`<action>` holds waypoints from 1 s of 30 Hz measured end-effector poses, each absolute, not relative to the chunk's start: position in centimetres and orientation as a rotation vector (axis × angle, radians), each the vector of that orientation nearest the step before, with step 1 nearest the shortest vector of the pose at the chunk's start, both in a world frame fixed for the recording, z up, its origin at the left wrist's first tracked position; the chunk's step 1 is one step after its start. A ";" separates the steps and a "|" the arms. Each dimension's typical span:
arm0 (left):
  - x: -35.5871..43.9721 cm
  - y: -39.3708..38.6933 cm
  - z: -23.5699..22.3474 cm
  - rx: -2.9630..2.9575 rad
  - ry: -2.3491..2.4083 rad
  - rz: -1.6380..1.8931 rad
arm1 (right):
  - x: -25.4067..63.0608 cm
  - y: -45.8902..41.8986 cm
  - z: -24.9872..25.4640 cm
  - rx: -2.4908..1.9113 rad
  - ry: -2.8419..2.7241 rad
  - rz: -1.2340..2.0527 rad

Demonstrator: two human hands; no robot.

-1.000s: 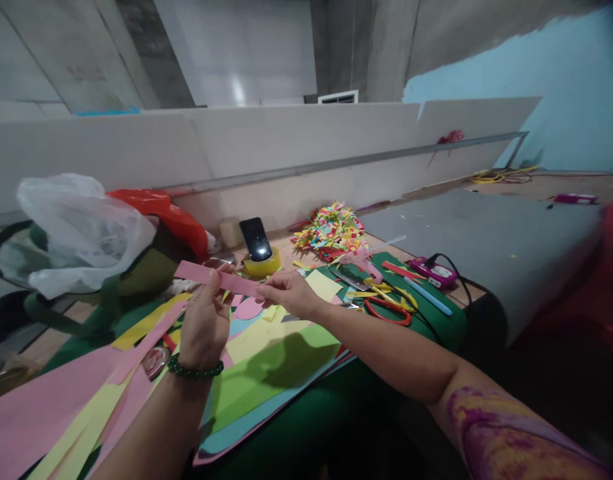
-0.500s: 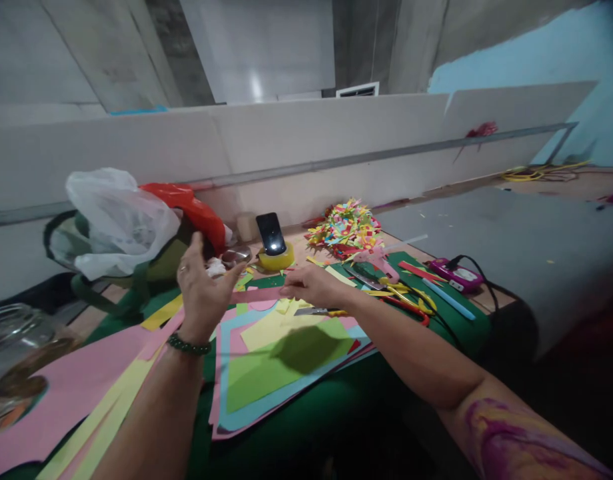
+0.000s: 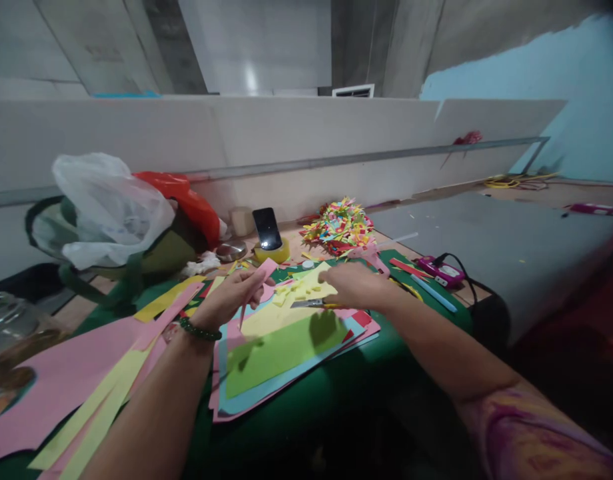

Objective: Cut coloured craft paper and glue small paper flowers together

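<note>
My left hand (image 3: 239, 293) is closed on a pink paper strip (image 3: 268, 269), whose end sticks up past the fingers. My right hand (image 3: 354, 283) has its fingers bent down at the edge of a pale yellow paper (image 3: 311, 283); what they grip, if anything, is hidden. Small cut yellow pieces (image 3: 286, 292) lie just left of it. Under that hand rests a cutter knife (image 3: 307, 304), its blade pointing left. Below both hands are stacked paper sheets, with a green sheet (image 3: 281, 353) on top of a light blue sheet (image 3: 236, 400).
A phone (image 3: 267, 228) leans by a yellow tape roll (image 3: 279, 252). Behind sit a heap of colored paper bits (image 3: 344, 223) and a pink glue gun (image 3: 369, 257). To the right is a purple device (image 3: 441, 271) with a cable. Left stands a bag (image 3: 161, 257) with plastic bags.
My right hand has let go of the pink strip and moved right, to the yellow paper. My left hand has moved right and down over the sheets, keeping the strip.
</note>
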State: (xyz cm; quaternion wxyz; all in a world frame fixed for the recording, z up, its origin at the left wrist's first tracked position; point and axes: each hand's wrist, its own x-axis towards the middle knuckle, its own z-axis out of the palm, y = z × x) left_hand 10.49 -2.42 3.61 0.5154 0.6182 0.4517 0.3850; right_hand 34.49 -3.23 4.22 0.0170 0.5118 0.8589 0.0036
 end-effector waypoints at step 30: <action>10.8 -2.8 2.4 1.340 0.811 0.767 | 37.5 -9.1 1.5 1.591 3.035 -1.004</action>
